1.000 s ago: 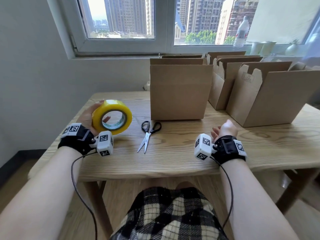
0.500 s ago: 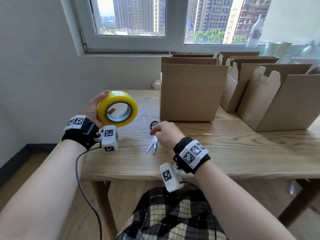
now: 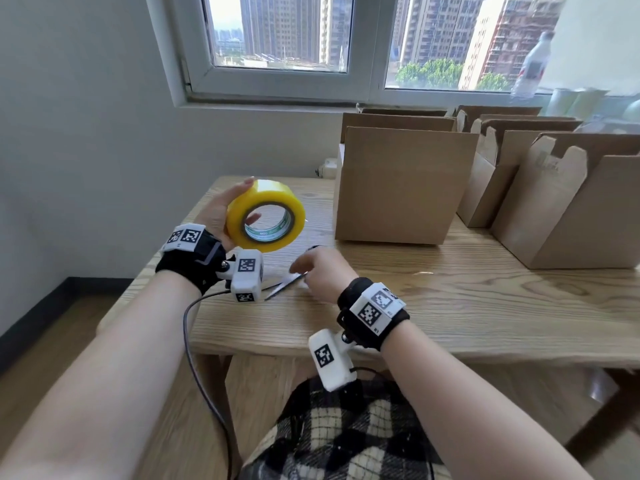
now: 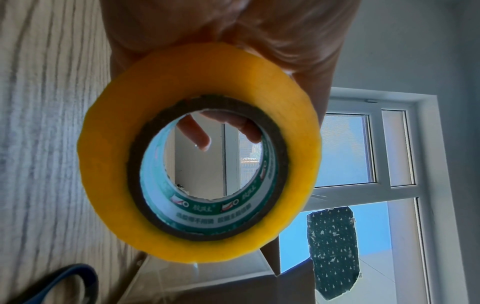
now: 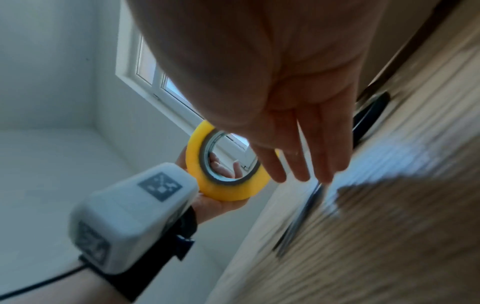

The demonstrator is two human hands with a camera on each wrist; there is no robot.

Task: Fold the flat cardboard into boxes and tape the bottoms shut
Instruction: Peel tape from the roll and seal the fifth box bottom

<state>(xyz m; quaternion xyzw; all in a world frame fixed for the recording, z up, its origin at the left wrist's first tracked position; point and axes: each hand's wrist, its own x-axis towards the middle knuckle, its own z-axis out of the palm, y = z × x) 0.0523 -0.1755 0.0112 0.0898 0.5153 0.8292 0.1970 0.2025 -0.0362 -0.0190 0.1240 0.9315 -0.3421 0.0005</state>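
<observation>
My left hand (image 3: 214,216) holds a yellow tape roll (image 3: 266,216) upright above the left part of the wooden table (image 3: 450,306), fingers curled round its rim. The left wrist view shows the roll (image 4: 103,164) side-on, with fingertips showing through its core. My right hand (image 3: 322,275) hovers low over black-handled scissors (image 3: 282,287) lying on the table. In the right wrist view its fingers (image 5: 298,144) are straight, just above the scissors' blades (image 5: 306,209). I cannot tell whether they touch. A folded cardboard box (image 3: 401,188) stands upright behind the scissors.
More open-topped cardboard boxes (image 3: 571,209) stand in a row at the back right of the table. A window sill with a plastic bottle (image 3: 533,67) runs behind them. A white wall bounds the left side. The table's near edge is by my lap.
My right hand has swung left from the table's right half to just over the scissors. The left hand has raised the tape roll a little.
</observation>
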